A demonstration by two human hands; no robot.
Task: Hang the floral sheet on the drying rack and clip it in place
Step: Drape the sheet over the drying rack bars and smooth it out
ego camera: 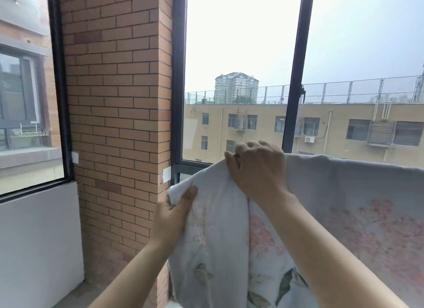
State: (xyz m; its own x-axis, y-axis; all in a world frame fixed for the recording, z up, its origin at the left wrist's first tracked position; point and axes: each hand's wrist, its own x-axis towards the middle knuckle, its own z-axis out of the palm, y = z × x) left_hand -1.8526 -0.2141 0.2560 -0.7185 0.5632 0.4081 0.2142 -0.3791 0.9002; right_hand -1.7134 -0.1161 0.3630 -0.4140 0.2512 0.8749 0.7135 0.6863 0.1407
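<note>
Under the right hand (258,170) the top edge of the floral sheet (344,216) is bunched, and this grip is closed on it, with the fingers curled over the edge and the thumb pressing on the near side of the cloth. Something small and dark shows between the thumb and the first finger, but I cannot tell what it is. Lower and to the left of that grip, the left hand (172,216) pinches the corner of the sheet, with the thumb laid on the near side and the other fingers hidden behind the fabric, so this grip is closed too. From the right grip the top edge of the sheet runs to the right in a nearly straight line, as if it lies over a bar, but the drying rack itself is covered by the cloth and cannot be seen. Below both grips the sheet hangs down in folds, pale blue-grey with pink flowers and green leaves. Just left of the left grip stands a brick pillar (119,101). Behind the right grip is a window with a dark frame (296,66), and through the glass a yellow building (332,128) is seen far away.
</note>
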